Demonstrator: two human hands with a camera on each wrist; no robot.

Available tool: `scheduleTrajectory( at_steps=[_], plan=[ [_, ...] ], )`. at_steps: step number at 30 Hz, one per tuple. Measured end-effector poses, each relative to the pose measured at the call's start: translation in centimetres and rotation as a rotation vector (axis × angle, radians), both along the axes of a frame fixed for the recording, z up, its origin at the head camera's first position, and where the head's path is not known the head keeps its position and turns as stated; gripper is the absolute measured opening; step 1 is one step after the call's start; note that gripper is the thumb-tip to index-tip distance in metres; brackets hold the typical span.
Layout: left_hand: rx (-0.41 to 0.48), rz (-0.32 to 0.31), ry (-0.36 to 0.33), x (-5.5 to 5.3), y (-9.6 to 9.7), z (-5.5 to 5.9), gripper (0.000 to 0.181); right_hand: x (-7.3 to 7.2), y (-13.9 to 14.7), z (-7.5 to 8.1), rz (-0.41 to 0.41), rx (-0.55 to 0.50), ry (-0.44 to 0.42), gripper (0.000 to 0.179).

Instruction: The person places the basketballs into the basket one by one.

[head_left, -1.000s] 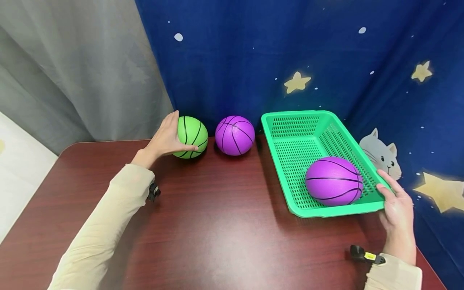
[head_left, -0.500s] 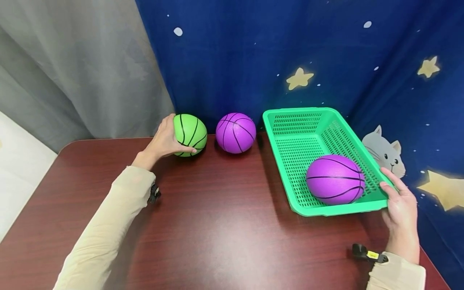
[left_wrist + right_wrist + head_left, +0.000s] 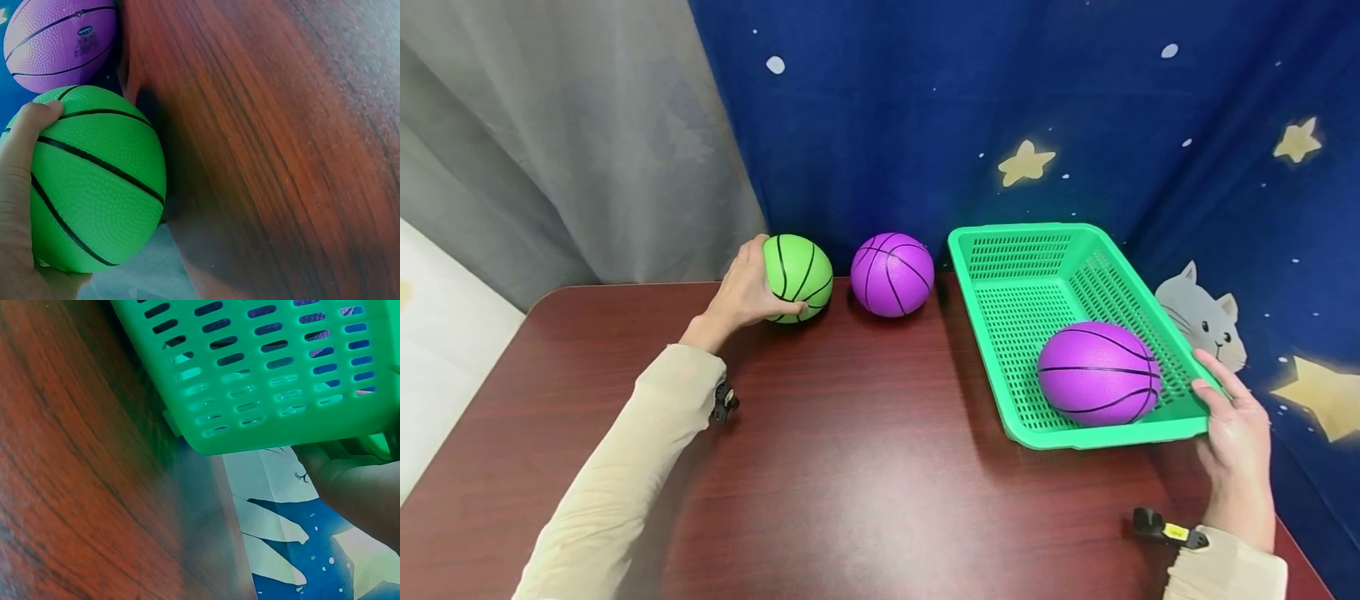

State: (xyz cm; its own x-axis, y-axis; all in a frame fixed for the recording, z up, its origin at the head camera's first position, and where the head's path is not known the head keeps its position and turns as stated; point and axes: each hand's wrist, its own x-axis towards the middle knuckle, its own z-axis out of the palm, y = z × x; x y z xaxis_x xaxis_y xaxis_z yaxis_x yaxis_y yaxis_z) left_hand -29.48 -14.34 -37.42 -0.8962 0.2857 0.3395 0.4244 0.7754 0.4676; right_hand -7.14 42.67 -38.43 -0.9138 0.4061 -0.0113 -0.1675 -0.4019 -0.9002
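Your head view looks down over the slotted green basket (image 3: pixel 1021 310); your right-wrist closeup shares it, your left-wrist closeup the green basketball (image 3: pixel 97 190) left of it.

Curtained indoor space: starry drape (image 3: pixel 865 125), table (image 3: pixel 820 450)

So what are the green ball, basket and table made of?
Green ball: probably rubber or vinyl, matte, given its pebbled skin.
Basket: likely moulded plastic, smooth, with even slots.
Table: wood or wood-look laminate, I can't tell which; streaky grain, and glare suggesting a satin finish.
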Motion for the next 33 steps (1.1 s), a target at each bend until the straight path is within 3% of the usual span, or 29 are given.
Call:
scheduleTrajectory(
  at_steps=[7,15,19,33],
  plan=[
    [0.029,0.034,-0.033,0.8,-0.3,1.2,0.11,0.1,-0.2,-0.1,0.005,0.004,-0.004,0.038],
    [0.097,0.053,0.032,1.7,0.1,4.9,0.104,0.1,-0.1,0.0,0.001,0.015,0.002,0.038],
    [0.127,0.031,0.071,2.2,0.7,6.3,0.103,0.1,-0.1,0.1,-0.005,0.021,-0.005,0.038],
    [0.152,-0.09,0.162,4.3,4.2,9.3,0.11,0.1,-0.1,0.1,-0.009,0.019,-0.003,0.038]
  ],
)
